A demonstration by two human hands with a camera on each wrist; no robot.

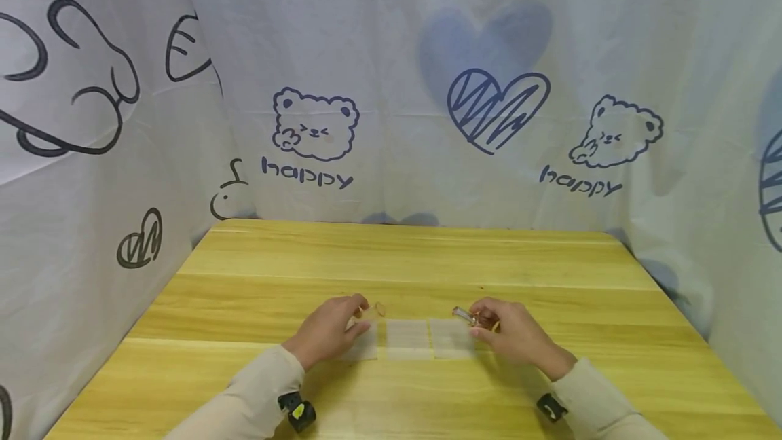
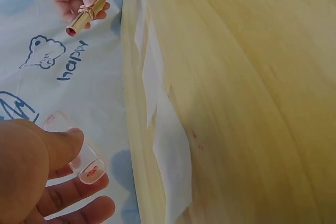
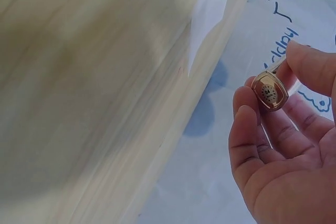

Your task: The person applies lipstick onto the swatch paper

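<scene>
My left hand [image 1: 330, 331] pinches a clear plastic lipstick cap [image 2: 90, 165] between thumb and fingers, above the left paper square [image 1: 368, 345]. Faint red marks show on the cap. On the other side, my right hand [image 1: 519, 335] grips a gold lipstick tube [image 2: 84, 18] near the right paper square [image 1: 451, 339]. A dark red tip shows at the tube's uncovered end in the left wrist view. Its base, with a small round label [image 3: 269, 94], faces the right wrist camera. A third paper square [image 1: 407, 339] lies between the other two.
The squares lie in a row on a wooden table [image 1: 391, 260]. Small red specks [image 2: 195, 136] mark the wood. Behind the table and along its sides hangs a white curtain [image 1: 397, 155] printed with hearts, bears and the word "happy".
</scene>
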